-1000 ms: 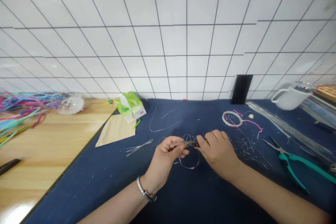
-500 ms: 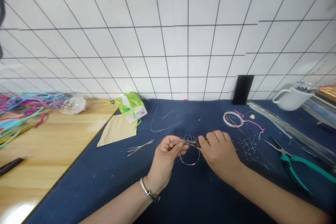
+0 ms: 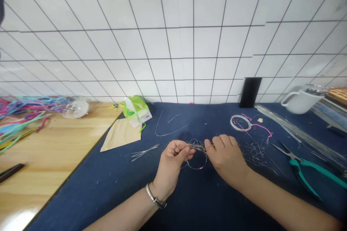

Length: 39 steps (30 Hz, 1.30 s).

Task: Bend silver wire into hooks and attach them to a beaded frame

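Pinched between the thumb and fingers of my left hand (image 3: 175,160) is a thin wire piece (image 3: 194,168), bent into loops with small pink bits along it. My right hand (image 3: 227,158) is closed around a pair of small pliers (image 3: 199,147), its handles mostly hidden in the palm. The pliers' jaws point left and meet the wire right at my left fingertips. Exactly what the jaws grip is too small to make out. The loops hang just below and behind the jaws, over the dark blue cloth (image 3: 119,195).
Teal-handled pliers (image 3: 298,162) lie at right beside wire scraps (image 3: 257,149). Behind them are a round dish (image 3: 240,123), a long wire bundle (image 3: 295,126), and a white mug (image 3: 303,101). Cut wires (image 3: 145,152) and a paper bag (image 3: 121,135) lie left. Pipe cleaners (image 3: 24,115) cover the wooden tabletop's far end.
Both hands stay almost in place, with the pliers still at the wire. The hanging loop has shifted very slightly.
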### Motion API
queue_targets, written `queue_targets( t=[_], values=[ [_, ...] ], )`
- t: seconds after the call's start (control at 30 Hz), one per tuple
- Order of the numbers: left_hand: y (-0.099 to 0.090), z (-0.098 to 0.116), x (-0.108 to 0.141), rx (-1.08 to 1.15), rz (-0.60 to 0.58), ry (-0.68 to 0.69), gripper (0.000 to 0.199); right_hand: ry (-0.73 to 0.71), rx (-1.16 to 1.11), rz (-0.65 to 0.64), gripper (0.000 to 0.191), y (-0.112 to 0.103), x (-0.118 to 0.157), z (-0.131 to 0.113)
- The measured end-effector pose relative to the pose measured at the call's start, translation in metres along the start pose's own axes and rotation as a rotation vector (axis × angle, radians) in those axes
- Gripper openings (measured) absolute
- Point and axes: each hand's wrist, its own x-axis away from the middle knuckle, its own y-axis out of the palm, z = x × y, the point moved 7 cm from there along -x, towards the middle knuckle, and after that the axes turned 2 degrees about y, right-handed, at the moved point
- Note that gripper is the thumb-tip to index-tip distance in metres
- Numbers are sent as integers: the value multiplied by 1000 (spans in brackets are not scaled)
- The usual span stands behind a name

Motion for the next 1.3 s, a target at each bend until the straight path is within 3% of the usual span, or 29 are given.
queue_targets(
  t=[0.57, 1.3],
  values=[
    [4, 4, 1, -93, -22, 95, 13, -21, 29, -47, 24, 3, 1, -1],
    [1, -5, 0, 6, -13, -23, 15, 16, -32, -42, 24, 11, 2, 1]
  ],
)
